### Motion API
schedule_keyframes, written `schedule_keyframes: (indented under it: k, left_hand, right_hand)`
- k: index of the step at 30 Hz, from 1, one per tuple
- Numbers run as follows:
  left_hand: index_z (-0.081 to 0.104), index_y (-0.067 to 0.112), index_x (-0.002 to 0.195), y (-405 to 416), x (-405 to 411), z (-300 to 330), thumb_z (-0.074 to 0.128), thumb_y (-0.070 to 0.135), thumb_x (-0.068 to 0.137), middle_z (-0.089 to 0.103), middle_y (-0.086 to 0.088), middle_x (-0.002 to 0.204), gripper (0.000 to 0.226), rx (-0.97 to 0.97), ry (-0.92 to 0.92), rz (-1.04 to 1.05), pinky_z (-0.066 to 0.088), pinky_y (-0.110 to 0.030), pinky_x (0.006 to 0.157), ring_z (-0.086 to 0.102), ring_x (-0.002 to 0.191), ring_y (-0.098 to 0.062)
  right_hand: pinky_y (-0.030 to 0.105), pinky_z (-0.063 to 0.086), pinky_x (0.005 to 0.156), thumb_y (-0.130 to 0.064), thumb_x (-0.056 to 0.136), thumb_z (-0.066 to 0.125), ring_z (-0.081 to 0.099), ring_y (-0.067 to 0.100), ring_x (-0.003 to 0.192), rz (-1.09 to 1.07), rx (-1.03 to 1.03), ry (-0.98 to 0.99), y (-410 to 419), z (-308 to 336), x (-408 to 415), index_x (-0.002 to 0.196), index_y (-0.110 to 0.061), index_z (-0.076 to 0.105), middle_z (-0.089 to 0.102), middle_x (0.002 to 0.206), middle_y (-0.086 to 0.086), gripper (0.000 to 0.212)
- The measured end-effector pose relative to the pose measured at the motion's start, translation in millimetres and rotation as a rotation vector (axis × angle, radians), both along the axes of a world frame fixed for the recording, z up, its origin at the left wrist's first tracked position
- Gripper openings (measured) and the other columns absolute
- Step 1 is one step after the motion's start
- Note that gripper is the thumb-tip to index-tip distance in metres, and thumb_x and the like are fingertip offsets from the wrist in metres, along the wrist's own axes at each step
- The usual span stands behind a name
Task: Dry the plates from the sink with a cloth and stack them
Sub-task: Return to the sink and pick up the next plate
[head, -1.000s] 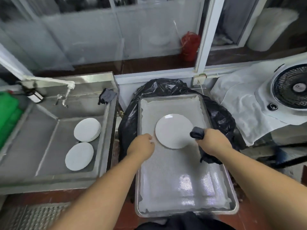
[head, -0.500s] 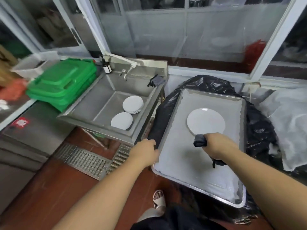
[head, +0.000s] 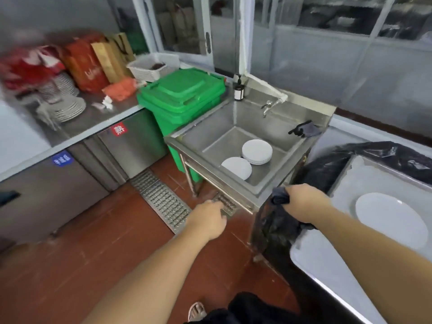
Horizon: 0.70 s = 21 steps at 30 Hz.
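Note:
A steel sink (head: 245,190) holds a small stack of white plates (head: 257,151) and a single white plate (head: 236,167) leaning beside it. One white plate (head: 390,219) lies on the lined metal tray (head: 327,260) at the right. My right hand (head: 304,203) grips a dark cloth (head: 279,196) just off the sink's near right corner. My left hand (head: 207,218) hangs over the floor in front of the sink, fingers loosely curled and holding nothing.
A green bin (head: 184,97) stands left of the sink. A dark glove (head: 306,129) lies on the sink's back right rim, a soap bottle (head: 239,91) at its back left. The steel counter (head: 93,120) at left carries stacked dishes and bags. A floor drain grate (head: 163,202) runs below.
My view has swung left from the tray toward the sink. Both hands left the tray: the left one now hangs before the sink, the right one carries the cloth to the sink's corner.

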<state>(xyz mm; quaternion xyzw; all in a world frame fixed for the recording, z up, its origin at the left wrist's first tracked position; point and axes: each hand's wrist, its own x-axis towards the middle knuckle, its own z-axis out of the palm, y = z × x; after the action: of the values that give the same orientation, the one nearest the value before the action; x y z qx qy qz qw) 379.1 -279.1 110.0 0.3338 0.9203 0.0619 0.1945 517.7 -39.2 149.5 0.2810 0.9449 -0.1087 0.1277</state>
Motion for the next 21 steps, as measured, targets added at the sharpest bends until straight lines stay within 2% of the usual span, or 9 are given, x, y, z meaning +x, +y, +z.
schedule_keyframes:
  k: [2,6,9,11,13,17,21]
  left_hand:
    - [0.057,0.029,0.143,-30.6,-30.7,-0.2,0.050,0.040,0.101,0.057,-0.003,0.143,0.043,-0.016,0.001,0.031,0.057,-0.043,0.095,0.065,0.117,-0.027]
    - [0.058,0.027,0.139,-79.9,-87.3,-0.4,0.050,0.038,0.103,0.056,-0.004,0.144,0.038,-0.046,-0.002,0.060,0.061,-0.043,0.090,0.067,0.107,-0.022]
    - [0.056,0.025,0.142,-104.5,-122.2,0.7,0.050,0.034,0.103,0.057,-0.005,0.142,0.040,-0.057,-0.008,0.079,0.058,-0.045,0.098,0.064,0.118,-0.026]
    - [0.057,0.024,0.142,-114.0,-142.8,-0.3,0.051,0.032,0.102,0.059,-0.005,0.141,0.041,-0.060,-0.012,0.093,0.056,-0.044,0.101,0.061,0.124,-0.026]
    - [0.056,0.023,0.142,-117.8,-161.5,-3.2,0.052,0.031,0.101,0.059,-0.005,0.140,0.042,-0.073,-0.024,0.104,0.056,-0.045,0.102,0.060,0.125,-0.026]
    - [0.056,0.026,0.143,-108.7,-196.9,-11.6,0.054,0.031,0.100,0.059,-0.005,0.140,0.043,-0.099,-0.059,0.132,0.056,-0.045,0.099,0.060,0.125,-0.028]
    - [0.057,0.024,0.139,-79.3,-239.7,-18.5,0.054,0.029,0.100,0.060,-0.004,0.133,0.039,-0.129,-0.054,0.155,0.055,-0.041,0.088,0.062,0.117,-0.028]
  right_hand:
    - [0.039,0.056,0.080,-0.036,0.095,0.063,0.067,0.031,0.097,0.027,-0.005,0.019,-26.4,3.2,-43.4,0.116,-0.021,0.064,0.071,0.108,0.005,0.026]
    - [0.040,0.057,0.076,-0.035,0.095,0.059,0.065,0.029,0.091,0.067,-0.058,0.041,-79.3,2.0,-122.3,0.103,-0.023,0.061,0.071,0.102,0.004,0.015]
    - [0.041,0.059,0.079,-0.031,0.094,0.058,0.066,0.030,0.093,0.116,-0.072,-0.007,-108.9,-1.6,-167.5,0.110,-0.024,0.062,0.072,0.107,0.006,0.018]
    - [0.041,0.059,0.083,-0.027,0.092,0.058,0.068,0.032,0.101,0.147,-0.074,-0.046,-119.7,-3.5,-193.1,0.120,-0.023,0.064,0.072,0.113,0.007,0.029]
    - [0.038,0.057,0.082,-0.025,0.091,0.058,0.069,0.032,0.104,0.172,-0.064,-0.078,-124.0,-7.0,-216.9,0.127,-0.023,0.063,0.072,0.117,0.008,0.036]
    - [0.035,0.052,0.076,-0.026,0.094,0.058,0.068,0.031,0.104,0.208,-0.065,-0.128,-116.5,-16.2,-263.2,0.130,-0.022,0.061,0.071,0.118,0.007,0.037]
    - [0.037,0.058,0.084,-0.025,0.096,0.056,0.068,0.031,0.104,0.238,-0.077,-0.145,-93.4,-23.4,-311.5,0.130,-0.023,0.062,0.071,0.116,0.007,0.035]
